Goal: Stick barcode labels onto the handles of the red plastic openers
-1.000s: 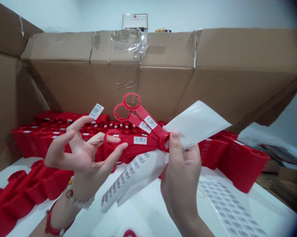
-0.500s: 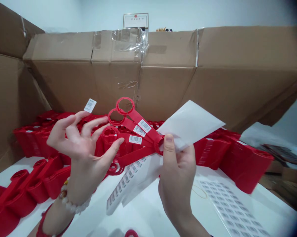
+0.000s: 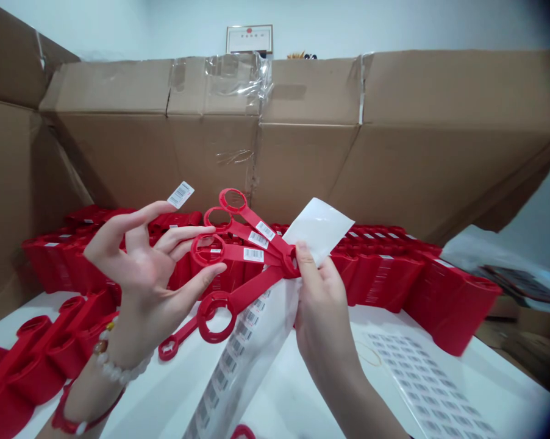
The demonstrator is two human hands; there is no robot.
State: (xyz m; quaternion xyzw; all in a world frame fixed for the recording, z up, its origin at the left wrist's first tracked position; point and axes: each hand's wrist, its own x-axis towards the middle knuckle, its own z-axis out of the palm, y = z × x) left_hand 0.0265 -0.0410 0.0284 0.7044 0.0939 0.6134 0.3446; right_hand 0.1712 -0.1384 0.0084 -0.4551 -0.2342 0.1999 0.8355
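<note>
A small white barcode sticker clings to the raised index fingertip of my left hand. The thumb and other fingers of that hand are spread beside a ring of the fanned red plastic pieces; whether they touch it I cannot tell. My right hand pinches these flat red ring-ended pieces together at one end, thumb in front. Several bear barcode stickers on their arms; the lowest shows none. The same hand also holds a sheet of barcode stickers, partly behind the pieces, with a blank white part standing above.
Rows of red plastic pieces line the back of the white table. More red parts lie at left. Another sticker sheet and a rubber band lie at right. Large cardboard boxes stand behind.
The red pieces have fanned wider, with the lowest now swung clear below. The sticker sheet has shifted and hangs lower. My left index finger, with the sticker, has moved slightly right.
</note>
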